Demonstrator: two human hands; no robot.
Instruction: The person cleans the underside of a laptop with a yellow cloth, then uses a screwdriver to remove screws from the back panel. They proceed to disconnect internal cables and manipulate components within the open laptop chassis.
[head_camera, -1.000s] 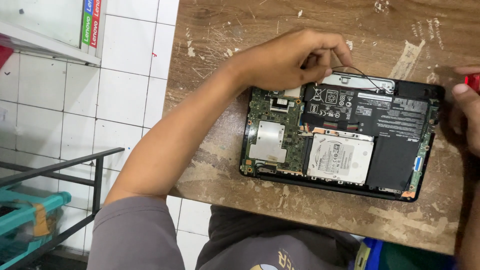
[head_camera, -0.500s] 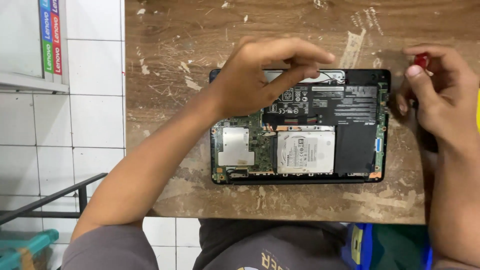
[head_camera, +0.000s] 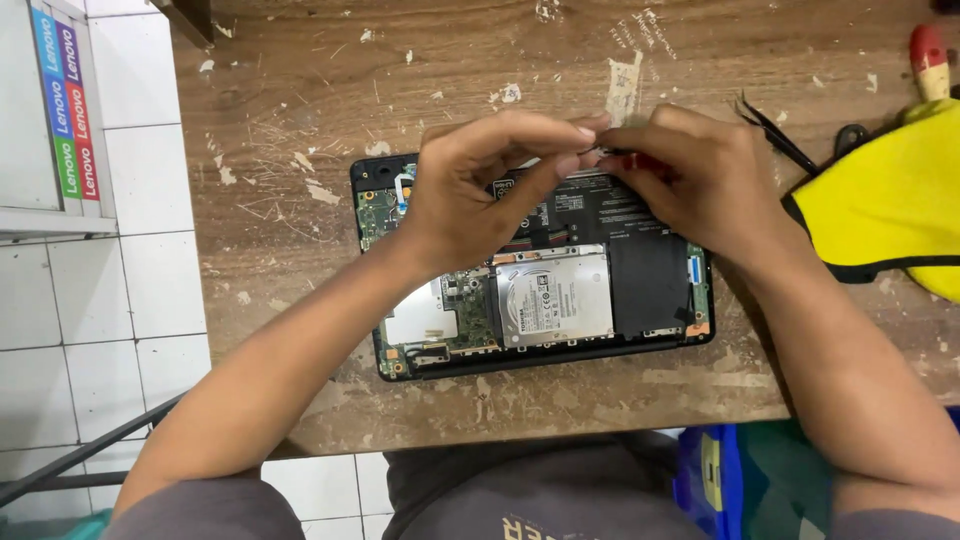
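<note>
An opened laptop (head_camera: 650, 290) lies bottom-up on the worn wooden table (head_camera: 300, 100), showing its green circuit board (head_camera: 470, 310), silver hard drive (head_camera: 555, 295) and black battery. Both my hands meet over its far edge. My right hand (head_camera: 700, 175) is closed around a small red-handled screwdriver (head_camera: 640, 160), mostly hidden by the fingers. My left hand (head_camera: 480, 185) reaches across the board and pinches the tool's dark tip between thumb and forefinger.
Black tweezers (head_camera: 775, 135) lie to the right of my hands. A yellow cloth with black trim (head_camera: 890, 200) and a red-handled tool (head_camera: 930, 60) are at the far right. A white cabinet (head_camera: 40, 120) stands on the tiled floor at left. Paper scraps litter the table.
My right hand has come in from the right with the red tool to meet my left hand above the laptop. The view has shifted, so the laptop sits more central.
</note>
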